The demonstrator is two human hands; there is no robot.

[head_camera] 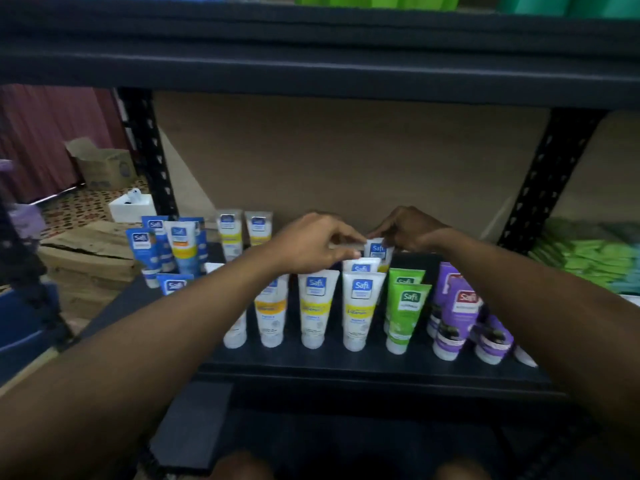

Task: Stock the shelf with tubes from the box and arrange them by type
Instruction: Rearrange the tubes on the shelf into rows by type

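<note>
Tubes stand cap-down on the dark shelf [346, 358]. Blue tubes [180, 251] cluster at the left, white tubes with yellow bands [315, 306] fill the middle, green tubes [405, 306] and purple tubes [457, 313] stand to the right. Both my hands reach to the back of the white row. My left hand [311, 244] and my right hand [408, 230] each pinch the top of one white tube [377, 251] standing behind the others. The box is not among the shelf items.
The upper shelf beam [311, 64] hangs low above my hands. Black uprights [149, 150] flank the bay. Green packets [588, 258] lie on the right. Cardboard boxes [104, 164] and a white box [131, 206] sit on the floor at the left.
</note>
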